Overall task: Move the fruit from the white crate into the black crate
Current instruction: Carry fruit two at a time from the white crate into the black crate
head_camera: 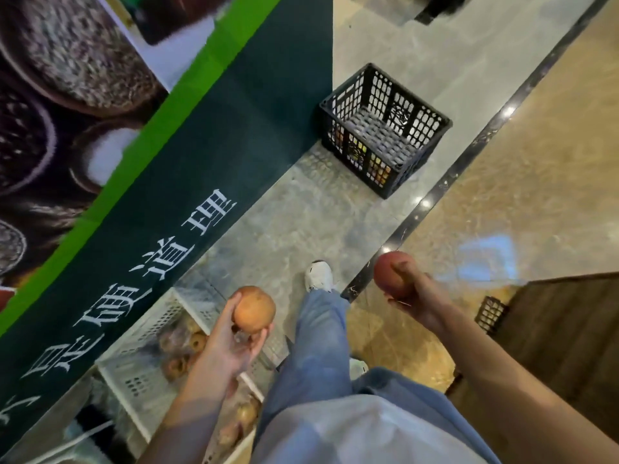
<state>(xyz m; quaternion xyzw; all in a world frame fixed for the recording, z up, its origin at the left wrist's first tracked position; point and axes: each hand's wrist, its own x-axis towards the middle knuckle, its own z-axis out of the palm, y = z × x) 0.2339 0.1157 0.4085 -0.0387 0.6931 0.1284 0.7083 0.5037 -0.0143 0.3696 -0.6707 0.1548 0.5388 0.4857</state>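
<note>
My left hand point(231, 349) curls its fingers round a round tan-orange fruit point(254, 309) in the lower centre of the frame, above the white perforated plastic crate point(144, 333) at lower left. More brownish fruit point(181, 346) lies inside that crate. My right hand point(415, 293) grips a round red fruit point(390, 272) at centre right. The black perforated plastic crate point(350, 98) stands on the grey stone floor point(301, 222) in the upper centre, well apart from both hands. Coloured fruit shows through its near wall. My white shoe point(318, 276) is between the two hands.
</note>
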